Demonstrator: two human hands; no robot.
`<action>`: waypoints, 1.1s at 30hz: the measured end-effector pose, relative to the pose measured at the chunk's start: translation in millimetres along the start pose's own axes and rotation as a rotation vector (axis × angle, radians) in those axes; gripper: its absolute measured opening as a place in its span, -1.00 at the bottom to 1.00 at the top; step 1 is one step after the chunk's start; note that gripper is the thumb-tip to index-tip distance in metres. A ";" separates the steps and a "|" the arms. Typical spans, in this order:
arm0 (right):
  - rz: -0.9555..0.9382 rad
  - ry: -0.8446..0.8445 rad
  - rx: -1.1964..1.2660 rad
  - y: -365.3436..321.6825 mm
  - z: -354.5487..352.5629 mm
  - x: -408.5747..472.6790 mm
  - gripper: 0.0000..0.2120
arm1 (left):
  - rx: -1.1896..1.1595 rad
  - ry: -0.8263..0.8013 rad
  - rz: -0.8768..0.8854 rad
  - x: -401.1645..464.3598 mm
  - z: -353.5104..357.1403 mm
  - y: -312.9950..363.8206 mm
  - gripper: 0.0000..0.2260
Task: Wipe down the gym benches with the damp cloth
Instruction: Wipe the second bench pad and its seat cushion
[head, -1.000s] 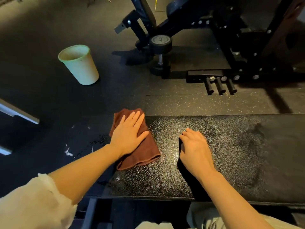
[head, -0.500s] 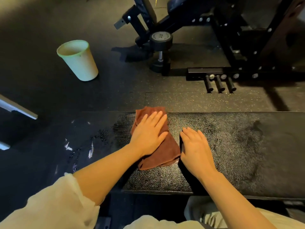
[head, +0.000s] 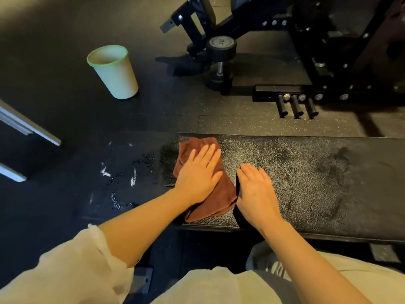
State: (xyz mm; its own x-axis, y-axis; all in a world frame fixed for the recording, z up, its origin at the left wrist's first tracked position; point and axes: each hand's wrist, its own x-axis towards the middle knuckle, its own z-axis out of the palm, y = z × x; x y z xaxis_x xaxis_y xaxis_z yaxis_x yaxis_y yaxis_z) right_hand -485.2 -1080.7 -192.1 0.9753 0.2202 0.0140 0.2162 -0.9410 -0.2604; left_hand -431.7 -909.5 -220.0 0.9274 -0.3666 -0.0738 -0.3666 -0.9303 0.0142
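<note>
The left hand (head: 200,173) lies flat with fingers straight on the brown cloth (head: 202,194), pressing it onto the left end of the black bench (head: 317,183). The right hand (head: 256,189) rests palm down on the bench pad just beside the cloth, fingers loosely spread and holding nothing. The pad shows damp streaks to the right. On the dark floor beyond stand a pale bucket (head: 114,72) and an upright dumbbell (head: 220,64), well apart from each other.
</note>
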 end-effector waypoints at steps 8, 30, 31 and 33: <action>-0.031 -0.057 -0.055 -0.1 -9.0 -6.3 -0.39 | -0.086 -0.002 -0.075 -32.6 -6.9 -86.2 -0.49; -0.057 0.079 -0.044 1.1 1.0 -7.3 -0.68 | 0.095 0.130 0.169 -73.5 3.6 -22.0 -0.48; -0.062 0.099 -0.037 0.9 3.2 -6.2 -0.68 | 0.100 0.097 0.184 -72.7 4.7 -20.7 -0.48; -0.070 0.112 -0.021 -1.1 6.1 -2.8 -0.72 | 0.103 0.029 0.209 -64.5 3.1 -28.4 -0.49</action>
State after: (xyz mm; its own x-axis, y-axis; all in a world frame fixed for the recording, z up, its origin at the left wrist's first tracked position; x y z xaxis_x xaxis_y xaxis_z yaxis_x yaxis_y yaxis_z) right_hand -488.5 -1078.7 -197.7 0.9564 0.2563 0.1397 0.2835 -0.9298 -0.2347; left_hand -481.3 -859.4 -218.8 0.8315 -0.5532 -0.0509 -0.5555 -0.8280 -0.0761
